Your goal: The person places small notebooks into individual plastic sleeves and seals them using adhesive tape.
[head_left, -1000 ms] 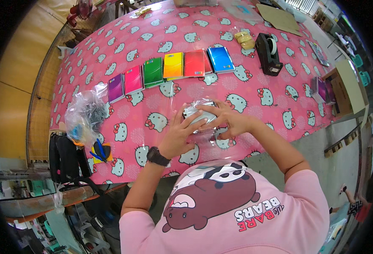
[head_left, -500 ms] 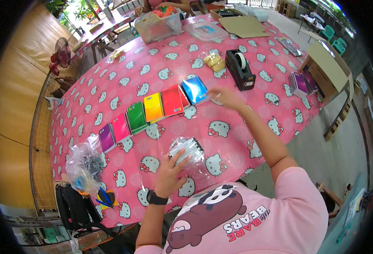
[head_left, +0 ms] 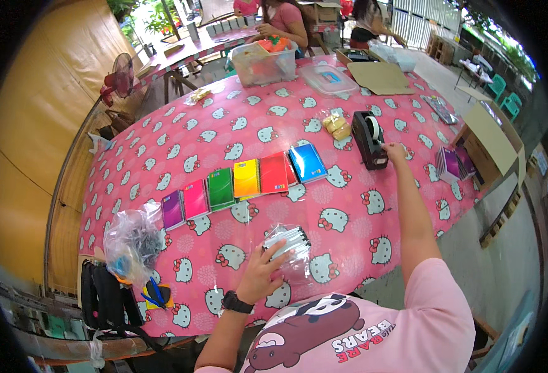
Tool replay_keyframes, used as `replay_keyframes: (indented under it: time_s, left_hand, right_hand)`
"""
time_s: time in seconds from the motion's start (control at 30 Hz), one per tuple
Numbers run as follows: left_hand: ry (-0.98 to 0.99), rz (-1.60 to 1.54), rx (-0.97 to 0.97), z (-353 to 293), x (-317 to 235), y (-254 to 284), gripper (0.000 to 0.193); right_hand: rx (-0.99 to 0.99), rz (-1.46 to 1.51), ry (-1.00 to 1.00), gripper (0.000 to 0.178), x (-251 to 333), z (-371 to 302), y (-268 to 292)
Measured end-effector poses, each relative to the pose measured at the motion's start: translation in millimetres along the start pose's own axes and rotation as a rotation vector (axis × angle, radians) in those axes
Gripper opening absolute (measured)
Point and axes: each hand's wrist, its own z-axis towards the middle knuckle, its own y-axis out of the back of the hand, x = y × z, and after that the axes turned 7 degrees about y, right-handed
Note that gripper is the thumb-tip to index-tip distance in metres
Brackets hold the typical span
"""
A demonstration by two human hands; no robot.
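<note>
Two hands: left on one clear packet, right at one tape dispenser.

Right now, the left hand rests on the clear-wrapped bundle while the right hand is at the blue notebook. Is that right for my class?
No: the right hand is elsewhere. The head view shows it at the black tape dispenser, while the left hand rests on the clear-wrapped bundle.

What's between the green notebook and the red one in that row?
A yellow spiral notebook, seen in the head view.
</note>
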Motion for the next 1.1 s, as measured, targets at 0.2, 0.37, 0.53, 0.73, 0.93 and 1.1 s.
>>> replay_keyframes:
  time_s: [0.2,0.37,0.53,0.73,0.93,1.1]
  left_hand:
    - [0.028,0.01,0.009,-6.6,-0.5,4.9,0.069]
    - [-0.06,-0.05,0.045,13.2,-4.4,-1.4,0.068]
    - [0.03,-0.006,0.038,-5.5,3.8,2.9,0.068]
    - [0.01,-0.028,0.041,-0.2,1.6,1.7,0.067]
    - [-0.013,0.007,0.029,-2.1,7.8,-1.2,0.068]
    - [-0.027,-0.022,0.025,-1.3,5.3,2.2,0.073]
  right_hand:
    - [-0.302,0.561,0.163,0.026,11.1,-43.3,-7.6]
    - [-0.067,0.929,-0.189,0.024,-84.3,-41.6,-35.5]
    - [0.68,1.189,-0.356,0.019,69.8,-89.2,-39.2]
    - [1.109,0.822,0.363,0.022,234.2,-208.3,61.4]
    - [1.004,0.213,0.839,0.035,270.9,-243.1,41.7]
    - [0.54,-0.271,1.013,0.05,265.6,-247.5,48.2]
